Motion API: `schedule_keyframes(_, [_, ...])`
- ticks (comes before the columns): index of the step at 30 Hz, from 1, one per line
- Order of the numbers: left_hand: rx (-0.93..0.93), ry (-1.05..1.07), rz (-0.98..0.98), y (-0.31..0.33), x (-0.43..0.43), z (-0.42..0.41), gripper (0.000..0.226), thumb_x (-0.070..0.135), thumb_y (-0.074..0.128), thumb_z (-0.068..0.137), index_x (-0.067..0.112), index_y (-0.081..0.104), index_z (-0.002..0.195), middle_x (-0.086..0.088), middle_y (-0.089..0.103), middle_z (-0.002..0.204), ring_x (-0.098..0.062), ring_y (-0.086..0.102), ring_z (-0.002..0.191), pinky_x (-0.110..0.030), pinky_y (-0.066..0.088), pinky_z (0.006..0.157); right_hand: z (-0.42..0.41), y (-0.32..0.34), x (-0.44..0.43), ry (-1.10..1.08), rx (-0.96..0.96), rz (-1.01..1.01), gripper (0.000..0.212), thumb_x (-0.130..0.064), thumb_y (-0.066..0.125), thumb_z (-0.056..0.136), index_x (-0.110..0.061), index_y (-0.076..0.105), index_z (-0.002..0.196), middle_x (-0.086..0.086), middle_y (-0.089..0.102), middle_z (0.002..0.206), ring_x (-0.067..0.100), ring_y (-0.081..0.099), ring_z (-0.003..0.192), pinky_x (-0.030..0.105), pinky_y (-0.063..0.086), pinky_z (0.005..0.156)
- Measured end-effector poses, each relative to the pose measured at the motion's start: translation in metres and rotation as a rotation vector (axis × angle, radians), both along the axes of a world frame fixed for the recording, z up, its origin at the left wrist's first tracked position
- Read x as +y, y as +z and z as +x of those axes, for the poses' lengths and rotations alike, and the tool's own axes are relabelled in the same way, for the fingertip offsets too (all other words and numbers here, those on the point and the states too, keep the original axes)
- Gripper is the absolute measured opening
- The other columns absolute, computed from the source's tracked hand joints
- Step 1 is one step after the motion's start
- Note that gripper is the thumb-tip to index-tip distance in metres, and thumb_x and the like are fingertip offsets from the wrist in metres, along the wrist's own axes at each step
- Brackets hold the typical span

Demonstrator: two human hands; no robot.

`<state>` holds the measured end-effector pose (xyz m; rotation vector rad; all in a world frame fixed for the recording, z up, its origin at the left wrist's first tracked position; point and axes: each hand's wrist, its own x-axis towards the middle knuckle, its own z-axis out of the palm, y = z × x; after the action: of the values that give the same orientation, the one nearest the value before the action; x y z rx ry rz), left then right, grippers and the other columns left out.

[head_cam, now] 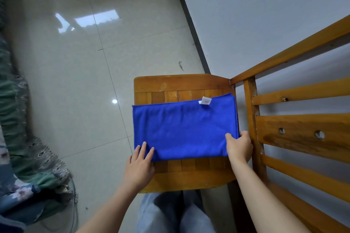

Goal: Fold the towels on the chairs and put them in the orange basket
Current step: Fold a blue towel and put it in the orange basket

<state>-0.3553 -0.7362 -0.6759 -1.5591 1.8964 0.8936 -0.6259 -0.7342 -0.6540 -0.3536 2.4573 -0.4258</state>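
Here: blue towel flat on the chair seat, both hands on it

The blue towel [181, 128] is a plain, bright, soft-looking cloth. It is folded into a neat rectangle with at least two layers showing along its far and right edges. A small white label [205, 100] sticks out at the far edge, toward the right.

It lies flat on the wooden chair seat [170, 83] and covers most of the slatted middle. Bare wood shows beyond it and in front of it.

Its long axis runs left to right across the seat. The left short edge reaches the seat's left side and the right short edge lies close to the slatted chair back [303, 134].

The left hand [139, 164] rests with straight, spread fingers on the near left corner. The right hand [239, 147] pinches the near right corner, thumb on top and fingers curled round the edge.

The person's legs in light trousers [191, 217] show below the seat, over a pale tiled floor [75, 62].
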Motion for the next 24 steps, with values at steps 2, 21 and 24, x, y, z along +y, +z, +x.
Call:
schedule_keyframes(2, [-0.017, 0.013, 0.012, 0.002, 0.001, -0.003, 0.061, 0.031, 0.043, 0.094, 0.026, 0.017, 0.149, -0.007, 0.000, 0.158, -0.027, 0.002, 0.146, -0.039, 0.014, 0.115, 0.001, 0.008, 0.003, 0.031, 0.075, -0.020, 0.017, -0.016, 0.057, 0.088, -0.012, 0.041, 0.092, 0.006, 0.051, 0.090, 0.022, 0.052, 0.079, 0.030, 0.043, 0.063])
schedule_keyframes(21, [0.468, 0.098, -0.059, 0.021, -0.087, -0.130, 0.061, 0.015, 0.046, 0.094, 0.015, 0.019, 0.148, -0.001, 0.012, 0.158, -0.018, 0.018, 0.143, -0.031, 0.027, 0.109, -0.001, 0.015, 0.024, 0.256, -0.039, -0.006, 0.019, -0.009, 0.054, 0.090, -0.007, 0.050, 0.108, 0.001, 0.052, 0.093, 0.015, 0.053, 0.081, 0.025, 0.044, 0.064])
schedule_keyframes(24, [0.667, 0.271, 0.132, 0.024, -0.114, -0.178, 0.066, 0.001, 0.042, 0.090, 0.013, 0.015, 0.148, -0.003, 0.021, 0.155, -0.028, 0.033, 0.136, -0.037, 0.038, 0.101, -0.004, 0.013, 0.026, 0.278, -0.051, -0.013, 0.022, -0.011, 0.055, 0.090, -0.008, 0.051, 0.111, 0.002, 0.056, 0.099, 0.019, 0.058, 0.090, 0.031, 0.051, 0.072])
